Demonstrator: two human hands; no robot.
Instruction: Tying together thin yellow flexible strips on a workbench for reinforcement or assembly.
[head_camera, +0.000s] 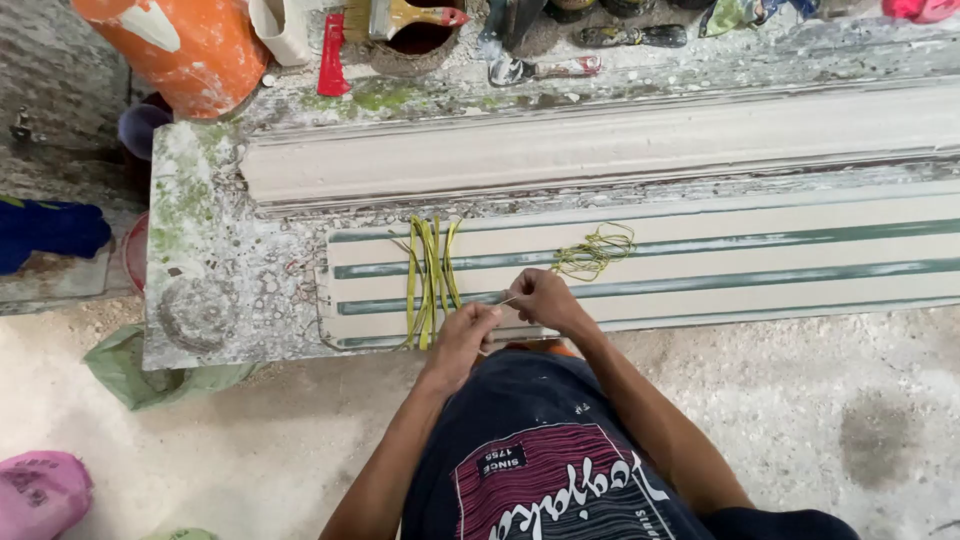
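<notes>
Yellow-green strands: one bundle (428, 280) lies straight across the near-left end of the striped panel (760, 250), several strips side by side, too tightly packed to count; a second, looser tangle (596, 250) sits to the right of it, a little farther away.
Hidden: the bundle's near ends pass behind the left hand; the panel and the long moulding (600, 145) both run off the right edge.
Hard to make out: a thin pale strand (508, 299) stretches between the two hands, too fine to tell whether it is one strip or more.
Left hand (466, 335): fingers curled closed, seemingly pinching the near end of the thin strand, just right of the straight bundle and touching its near ends.
Right hand (545, 300): fingers bunched shut around the strand's other end, between bundle and tangle, near the tangle but apart from it.
Hands counted: two, close together over the panel's near edge.
Panel: three green stripes along it, resting on a crusted grey bench (210, 290).
Far side: one orange bucket (185, 45) at far left, a brush (400, 15) and a red-handled tool (332, 55), all partly cut off by the top edge.
</notes>
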